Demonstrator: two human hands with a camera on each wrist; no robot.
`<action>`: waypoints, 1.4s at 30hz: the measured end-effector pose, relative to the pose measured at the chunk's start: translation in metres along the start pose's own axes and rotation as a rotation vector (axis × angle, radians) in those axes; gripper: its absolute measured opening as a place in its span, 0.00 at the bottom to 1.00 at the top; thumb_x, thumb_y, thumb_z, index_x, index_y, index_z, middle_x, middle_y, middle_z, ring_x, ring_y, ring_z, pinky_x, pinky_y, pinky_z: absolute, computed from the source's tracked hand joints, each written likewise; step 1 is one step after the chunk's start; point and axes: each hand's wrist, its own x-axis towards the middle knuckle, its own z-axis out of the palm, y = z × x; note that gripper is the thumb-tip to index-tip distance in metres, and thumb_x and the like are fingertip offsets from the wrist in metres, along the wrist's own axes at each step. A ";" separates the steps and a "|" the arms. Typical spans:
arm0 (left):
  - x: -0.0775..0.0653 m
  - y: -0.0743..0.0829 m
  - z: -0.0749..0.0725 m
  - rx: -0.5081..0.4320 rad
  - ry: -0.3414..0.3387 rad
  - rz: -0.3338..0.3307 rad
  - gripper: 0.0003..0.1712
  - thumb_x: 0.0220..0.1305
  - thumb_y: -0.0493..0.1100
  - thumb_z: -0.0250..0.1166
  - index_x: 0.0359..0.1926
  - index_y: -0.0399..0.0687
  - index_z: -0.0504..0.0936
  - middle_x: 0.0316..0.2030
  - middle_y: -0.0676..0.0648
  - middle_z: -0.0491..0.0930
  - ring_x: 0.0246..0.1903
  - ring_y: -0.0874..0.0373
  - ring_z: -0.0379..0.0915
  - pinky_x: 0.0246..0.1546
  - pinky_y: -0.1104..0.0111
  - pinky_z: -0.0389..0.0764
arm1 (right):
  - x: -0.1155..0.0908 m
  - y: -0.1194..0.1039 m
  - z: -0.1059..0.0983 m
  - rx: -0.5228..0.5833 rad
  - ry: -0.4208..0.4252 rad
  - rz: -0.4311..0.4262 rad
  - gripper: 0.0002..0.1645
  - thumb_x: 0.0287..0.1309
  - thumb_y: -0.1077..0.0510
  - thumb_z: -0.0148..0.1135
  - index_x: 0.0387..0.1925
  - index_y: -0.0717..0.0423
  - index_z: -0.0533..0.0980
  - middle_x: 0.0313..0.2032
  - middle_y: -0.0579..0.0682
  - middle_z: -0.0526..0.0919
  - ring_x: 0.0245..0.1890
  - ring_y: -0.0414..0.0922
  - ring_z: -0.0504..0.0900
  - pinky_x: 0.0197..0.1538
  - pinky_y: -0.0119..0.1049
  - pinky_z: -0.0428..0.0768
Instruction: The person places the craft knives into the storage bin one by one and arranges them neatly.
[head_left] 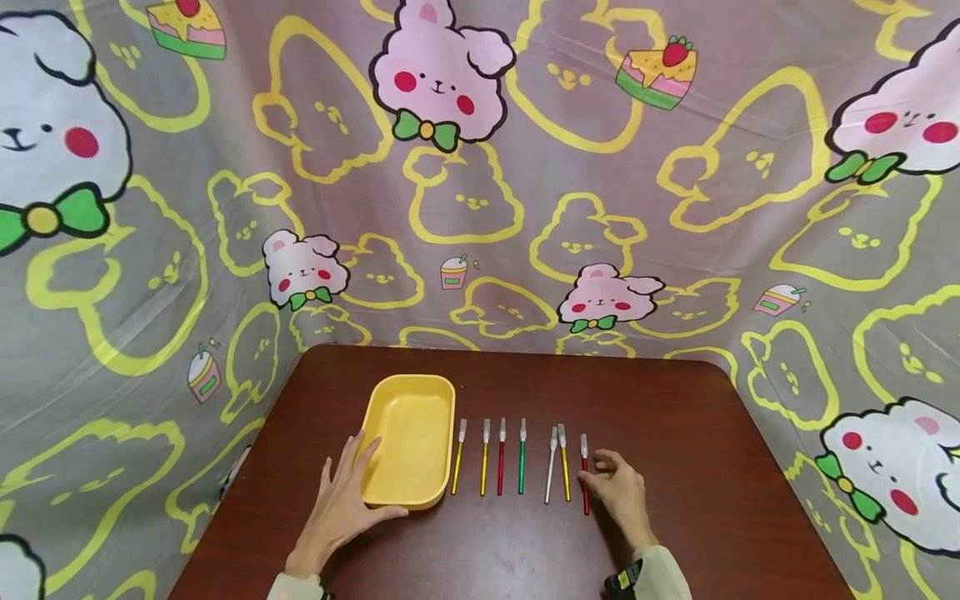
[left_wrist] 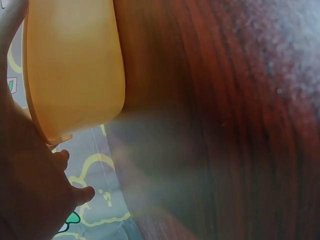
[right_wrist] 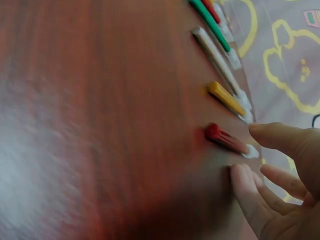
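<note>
A yellow tray [head_left: 408, 502] stands on the table left of a row of slim, pen-like craft knives with clear caps. My left hand [head_left: 341, 504] lies against its near left corner, fingers spread along the left side and thumb by the near edge. At the row's right end is a red craft knife [head_left: 586, 492]. Right beside it is my right hand [head_left: 618, 492]; in the right wrist view, thumb and fingers stand apart around the red knife. A yellow craft knife [head_left: 565, 471] and a silver one [head_left: 551, 471] lie just left of it.
Farther left lie a green craft knife [head_left: 522, 467], another red one [head_left: 501, 467] and two yellow ones, nearest the tray. All lie roughly parallel, caps toward the far edge. A patterned curtain [head_left: 480, 208] encloses the brown table [head_left: 480, 550] at the back and sides.
</note>
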 end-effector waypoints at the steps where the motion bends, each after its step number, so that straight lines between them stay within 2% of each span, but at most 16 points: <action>1: 0.000 0.000 0.000 -0.001 0.003 0.000 0.73 0.41 0.78 0.79 0.81 0.47 0.62 0.81 0.35 0.53 0.77 0.29 0.52 0.67 0.25 0.51 | -0.001 0.000 0.002 -0.009 0.011 -0.013 0.28 0.48 0.63 0.84 0.50 0.68 0.82 0.38 0.60 0.89 0.33 0.50 0.91 0.38 0.40 0.83; 9: 0.001 0.001 0.002 0.004 0.022 -0.017 0.71 0.42 0.77 0.79 0.80 0.46 0.63 0.80 0.35 0.55 0.76 0.30 0.52 0.67 0.25 0.52 | -0.005 -0.002 0.014 -0.068 0.090 -0.048 0.26 0.44 0.65 0.85 0.46 0.67 0.84 0.34 0.56 0.86 0.31 0.47 0.86 0.39 0.45 0.82; 16: 0.001 0.002 0.002 0.001 0.012 -0.039 0.71 0.44 0.77 0.78 0.81 0.45 0.62 0.80 0.36 0.54 0.77 0.29 0.51 0.69 0.26 0.51 | -0.006 -0.005 0.017 -0.116 0.126 -0.061 0.19 0.46 0.67 0.80 0.42 0.67 0.85 0.29 0.52 0.89 0.29 0.49 0.88 0.42 0.56 0.82; 22: 0.002 0.002 0.002 0.008 0.014 -0.057 0.75 0.44 0.77 0.78 0.82 0.40 0.57 0.81 0.36 0.55 0.77 0.30 0.51 0.69 0.27 0.51 | -0.005 -0.008 0.017 -0.161 0.117 -0.034 0.19 0.45 0.66 0.74 0.43 0.68 0.86 0.27 0.51 0.89 0.33 0.58 0.88 0.45 0.60 0.81; 30: 0.000 0.001 0.006 -0.005 0.028 -0.062 0.76 0.43 0.77 0.79 0.82 0.39 0.57 0.80 0.37 0.56 0.77 0.30 0.52 0.69 0.27 0.52 | -0.003 -0.010 0.013 -0.164 0.073 0.033 0.15 0.44 0.64 0.73 0.37 0.69 0.85 0.26 0.50 0.87 0.33 0.59 0.87 0.47 0.61 0.80; 36: -0.001 0.000 0.007 -0.028 0.046 -0.051 0.74 0.43 0.76 0.80 0.81 0.41 0.59 0.79 0.35 0.57 0.76 0.30 0.52 0.67 0.26 0.53 | -0.003 -0.011 0.011 -0.134 0.067 0.072 0.13 0.47 0.64 0.74 0.36 0.66 0.85 0.26 0.49 0.87 0.31 0.54 0.85 0.43 0.55 0.82; 39: 0.000 0.000 0.007 -0.033 0.039 -0.059 0.74 0.43 0.76 0.80 0.81 0.42 0.58 0.80 0.36 0.56 0.77 0.30 0.51 0.68 0.27 0.53 | -0.002 -0.015 0.009 -0.079 0.061 0.079 0.12 0.48 0.65 0.73 0.37 0.66 0.85 0.27 0.49 0.88 0.29 0.50 0.86 0.37 0.46 0.83; 42: 0.001 0.000 0.006 -0.040 0.027 -0.072 0.73 0.43 0.75 0.80 0.81 0.44 0.59 0.80 0.37 0.55 0.77 0.30 0.51 0.68 0.26 0.53 | 0.000 -0.022 0.007 0.030 0.035 0.100 0.12 0.50 0.67 0.72 0.39 0.67 0.85 0.28 0.52 0.89 0.25 0.45 0.87 0.30 0.36 0.84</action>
